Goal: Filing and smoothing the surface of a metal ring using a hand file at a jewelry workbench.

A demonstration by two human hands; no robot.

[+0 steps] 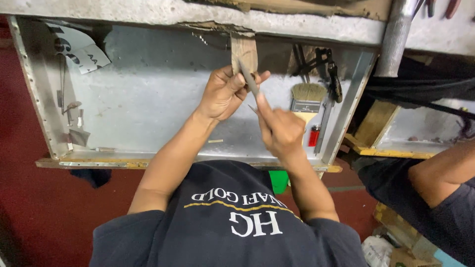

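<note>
My left hand [225, 94] is closed around the lower end of a small wooden block [244, 50] that stands against the rough grey ledge [307, 25]. A thin grey metal file [249, 79] lies slanted across the block's near end. My right hand [279, 131] grips the file's near end, with the index finger stretched along it. Both hands are over a shallow silver metal tray [148, 99]. My forearms reach up from my dark shirt at the bottom of the view.
A flat paintbrush [307, 96], a red lighter [313, 135] and black hand tools [330, 74] lie at the tray's right side. A metal pipe [396, 34] stands at upper right. Another person's arm [440, 173] is at the right. The floor [29, 198] is dark red.
</note>
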